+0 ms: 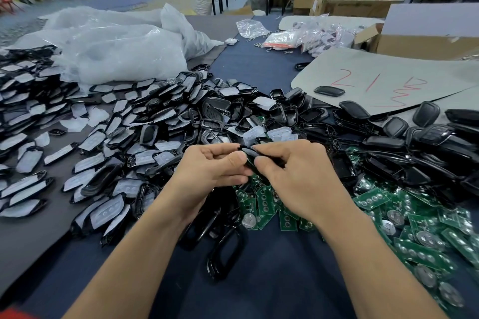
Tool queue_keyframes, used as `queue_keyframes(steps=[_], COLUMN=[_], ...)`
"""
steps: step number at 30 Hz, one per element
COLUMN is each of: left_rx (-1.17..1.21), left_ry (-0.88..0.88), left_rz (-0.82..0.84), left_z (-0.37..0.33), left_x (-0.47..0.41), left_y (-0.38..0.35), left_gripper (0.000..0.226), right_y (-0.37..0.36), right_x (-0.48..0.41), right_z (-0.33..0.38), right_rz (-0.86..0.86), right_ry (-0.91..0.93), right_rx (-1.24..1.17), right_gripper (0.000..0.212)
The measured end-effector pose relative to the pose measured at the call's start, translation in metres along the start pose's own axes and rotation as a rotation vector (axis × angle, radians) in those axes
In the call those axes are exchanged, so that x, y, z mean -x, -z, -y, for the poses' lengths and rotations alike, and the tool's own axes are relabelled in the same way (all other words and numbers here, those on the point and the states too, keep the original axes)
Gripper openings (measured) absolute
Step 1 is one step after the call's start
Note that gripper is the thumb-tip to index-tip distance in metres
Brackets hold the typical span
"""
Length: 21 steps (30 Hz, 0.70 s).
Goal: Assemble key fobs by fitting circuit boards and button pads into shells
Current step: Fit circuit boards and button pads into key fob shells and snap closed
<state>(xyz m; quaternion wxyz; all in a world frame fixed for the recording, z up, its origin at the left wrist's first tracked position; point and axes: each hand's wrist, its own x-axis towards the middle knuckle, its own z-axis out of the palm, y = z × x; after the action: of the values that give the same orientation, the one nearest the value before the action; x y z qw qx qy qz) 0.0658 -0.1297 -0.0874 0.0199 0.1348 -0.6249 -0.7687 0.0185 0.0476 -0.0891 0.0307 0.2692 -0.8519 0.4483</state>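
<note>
Far left of the hands, a wide heap of flat black shells (77, 137) lay face-down, each filled with a milky, matte pad; it sat on a grey mat (26, 241). Beyond that heap, crumpled cloudy plastic bags (116, 52) were piled, soft and wrinkled.

The left hand (212, 166) was curled, with thumb and fingers pinching the left end of a fob (250, 154), which was glossy black, rounded and slim. The fob was held between both hands, above the pile and tilted. The right hand (290, 173) gripped its right end, fingers bent over the top and thumb underneath. Whether the board was inside it could not be told.

Just beyond the hands lay loose translucent pads (274, 134) with round button bumps. Below the hands, towards the body, an empty black frame (225, 254) formed a shiny open loop on the dark blue cloth (259, 280).

Under and to the right of the right hand was a spread of green boards (414, 228), rectangular, with silver coin cells and round contacts. Beyond them, right of the hands, sat a mound of black back covers (388, 137), smooth and domed. Further back on the right lay a curved grey card (388, 59) with red scrawl, one cover resting on it. Behind that were small clear bags (298, 39) and a brown cardboard box (427, 41).
</note>
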Motion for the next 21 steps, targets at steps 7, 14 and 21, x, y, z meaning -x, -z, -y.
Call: queue_keyframes(steps=[7,14,21], left_rx=[-0.029,0.032,0.028], left_ry=[-0.014,-0.05,-0.091], left_rz=[0.023,0.029,-0.031], left_z=[0.001,0.001,0.003], left_x=[0.0,-0.001,-0.002], left_y=[0.003,0.002,-0.002], left_gripper=[0.032,0.032,0.018], right_y=[0.003,-0.005,-0.02], right_x=[-0.001,0.001,0.006], right_z=[0.002,0.003,0.01], right_rz=[0.055,-0.074,-0.236], right_ry=[-0.097,-0.183,0.041], right_rx=[-0.146,-0.287,-0.033], right_gripper=[0.035,0.049,0.047])
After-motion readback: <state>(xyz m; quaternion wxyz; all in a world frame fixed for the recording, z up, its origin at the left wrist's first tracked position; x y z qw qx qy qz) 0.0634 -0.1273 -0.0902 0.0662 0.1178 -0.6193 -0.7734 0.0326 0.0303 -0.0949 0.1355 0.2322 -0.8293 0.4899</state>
